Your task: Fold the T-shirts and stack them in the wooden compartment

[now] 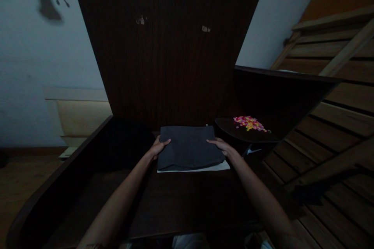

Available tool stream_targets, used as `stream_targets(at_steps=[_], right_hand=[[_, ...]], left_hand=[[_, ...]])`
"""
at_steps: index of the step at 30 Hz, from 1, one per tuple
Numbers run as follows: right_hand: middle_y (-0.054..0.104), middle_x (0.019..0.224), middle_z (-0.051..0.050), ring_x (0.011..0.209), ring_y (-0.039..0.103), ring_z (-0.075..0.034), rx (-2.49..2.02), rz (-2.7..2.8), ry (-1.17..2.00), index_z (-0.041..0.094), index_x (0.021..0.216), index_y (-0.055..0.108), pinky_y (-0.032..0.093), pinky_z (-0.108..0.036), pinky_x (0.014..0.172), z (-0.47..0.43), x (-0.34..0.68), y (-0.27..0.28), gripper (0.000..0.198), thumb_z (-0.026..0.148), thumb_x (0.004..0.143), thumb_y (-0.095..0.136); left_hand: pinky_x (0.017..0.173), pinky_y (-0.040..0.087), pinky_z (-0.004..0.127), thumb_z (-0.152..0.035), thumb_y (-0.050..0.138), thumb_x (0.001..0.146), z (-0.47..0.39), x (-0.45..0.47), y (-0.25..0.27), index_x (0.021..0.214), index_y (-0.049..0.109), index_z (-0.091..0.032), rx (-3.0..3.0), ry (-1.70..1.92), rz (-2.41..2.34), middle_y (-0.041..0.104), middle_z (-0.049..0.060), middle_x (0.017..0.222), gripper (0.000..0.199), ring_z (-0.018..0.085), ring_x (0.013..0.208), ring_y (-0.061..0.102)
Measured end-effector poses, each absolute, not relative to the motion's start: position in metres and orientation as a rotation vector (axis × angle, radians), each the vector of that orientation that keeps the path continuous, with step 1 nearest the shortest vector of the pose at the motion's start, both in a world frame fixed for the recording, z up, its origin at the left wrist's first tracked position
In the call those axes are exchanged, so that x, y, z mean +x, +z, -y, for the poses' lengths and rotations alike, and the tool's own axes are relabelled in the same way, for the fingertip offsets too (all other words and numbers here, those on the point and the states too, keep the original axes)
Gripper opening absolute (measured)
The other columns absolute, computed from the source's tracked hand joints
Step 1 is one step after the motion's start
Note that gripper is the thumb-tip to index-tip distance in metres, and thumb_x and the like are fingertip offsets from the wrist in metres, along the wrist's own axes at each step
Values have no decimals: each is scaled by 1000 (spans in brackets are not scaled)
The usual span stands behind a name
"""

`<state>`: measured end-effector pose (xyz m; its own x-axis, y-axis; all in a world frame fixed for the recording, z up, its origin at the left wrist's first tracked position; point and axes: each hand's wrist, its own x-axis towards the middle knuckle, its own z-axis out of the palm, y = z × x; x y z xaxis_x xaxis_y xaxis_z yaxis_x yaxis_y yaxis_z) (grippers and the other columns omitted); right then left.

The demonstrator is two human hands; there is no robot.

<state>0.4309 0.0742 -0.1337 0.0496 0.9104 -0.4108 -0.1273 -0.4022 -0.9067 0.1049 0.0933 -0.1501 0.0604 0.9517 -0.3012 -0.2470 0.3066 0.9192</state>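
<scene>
A dark grey folded cloth (188, 148) lies over the dark wooden desk in the middle of the head view. Beneath its near edge, a strip of white material (214, 167) shows; what it is cannot be made out. My left hand (157, 148) grips the cloth's left side, thumb on top and fingers underneath. On the opposite side my right hand (222, 146) holds it the same way. The fingers of both hands are mostly hidden under the cloth.
A dark bundle (125, 144) sits on the desk's left part. Small pink and yellow pieces (249, 123) are heaped on a rounded shelf (230, 130) at right. A tall dark panel (172, 66) rises behind, and a slatted wooden frame (336, 124) stands at far right.
</scene>
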Motion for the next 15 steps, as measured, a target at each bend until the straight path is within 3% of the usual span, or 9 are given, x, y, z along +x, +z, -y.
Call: stream_targets(at_steps=[5, 11, 15], right_hand=[[75, 91, -5, 75, 72, -19, -1396, 963, 1374, 19, 107, 58, 57, -38, 81, -76, 440, -126, 37, 10, 73, 69], [75, 97, -6, 82, 72, -20, -1374, 1043, 1315, 22, 112, 58, 57, -38, 83, -73, 452, -112, 36, 17, 77, 67], [75, 91, -7, 78, 71, -20, -1544, 982, 1311, 19, 105, 58, 57, -39, 81, -72, 453, -130, 29, 16, 77, 66]], left_hand=[[91, 52, 37, -12, 78, 66, -101, 108, -145, 133, 45, -25, 1003, 1182, -1080, 65, 9, 122, 76, 22, 104, 65], [102, 45, 36, -10, 69, 72, -104, 115, -150, 144, 35, -28, 1121, 1315, -1003, 54, 8, 139, 81, 22, 121, 57], [105, 42, 36, -12, 69, 73, -99, 113, -165, 149, 26, -31, 1109, 1232, -1057, 44, 8, 148, 89, 22, 128, 51]])
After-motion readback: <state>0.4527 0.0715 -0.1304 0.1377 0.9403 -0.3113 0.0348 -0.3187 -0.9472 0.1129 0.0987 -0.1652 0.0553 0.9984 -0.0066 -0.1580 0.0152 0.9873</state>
